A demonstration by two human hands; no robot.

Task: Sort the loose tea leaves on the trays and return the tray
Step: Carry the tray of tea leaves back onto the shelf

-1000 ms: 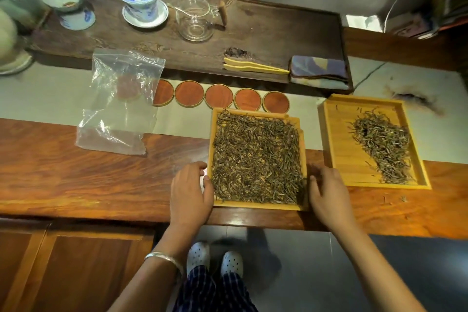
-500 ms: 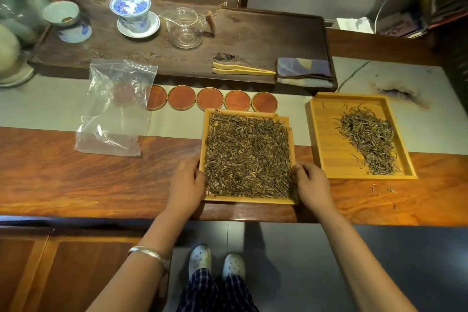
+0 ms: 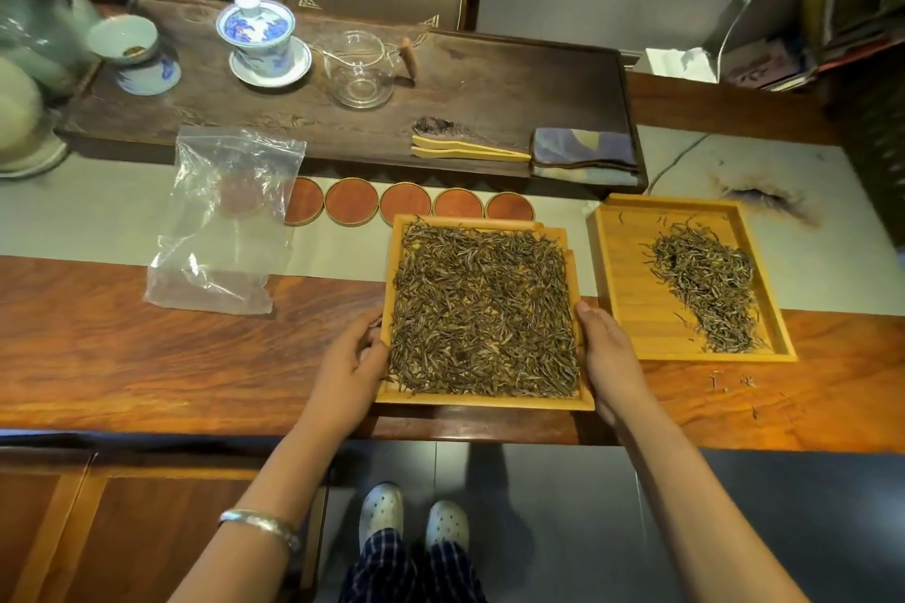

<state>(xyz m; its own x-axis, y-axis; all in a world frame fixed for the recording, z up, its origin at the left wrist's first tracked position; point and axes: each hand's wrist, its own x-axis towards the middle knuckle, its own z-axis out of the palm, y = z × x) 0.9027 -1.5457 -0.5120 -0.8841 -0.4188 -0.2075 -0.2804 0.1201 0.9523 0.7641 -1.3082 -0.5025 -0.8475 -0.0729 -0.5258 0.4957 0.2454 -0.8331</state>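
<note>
A square bamboo tray (image 3: pixel 482 401) lies at the table's near edge, covered with a thick layer of loose tea leaves (image 3: pixel 482 313). My left hand (image 3: pixel 350 365) grips its left rim and my right hand (image 3: pixel 609 355) grips its right rim. Just to the right sits a second bamboo tray (image 3: pixel 631 309) with a smaller heap of tea leaves (image 3: pixel 705 284) along its right half. A few stray leaves (image 3: pixel 729 382) lie on the wood in front of that tray.
An empty clear plastic bag (image 3: pixel 223 230) lies to the left. Several round red coasters (image 3: pixel 406 203) line up behind the full tray. A dark tea board (image 3: pixel 514 88) at the back carries a lidded cup (image 3: pixel 259 34), glass pitcher (image 3: pixel 360 69), bamboo tongs (image 3: pixel 465 149) and folded cloth (image 3: pixel 585 154).
Both hands have closed in from beside the full tray onto its left and right rims. The view has shifted, so everything sits lower in the frame.
</note>
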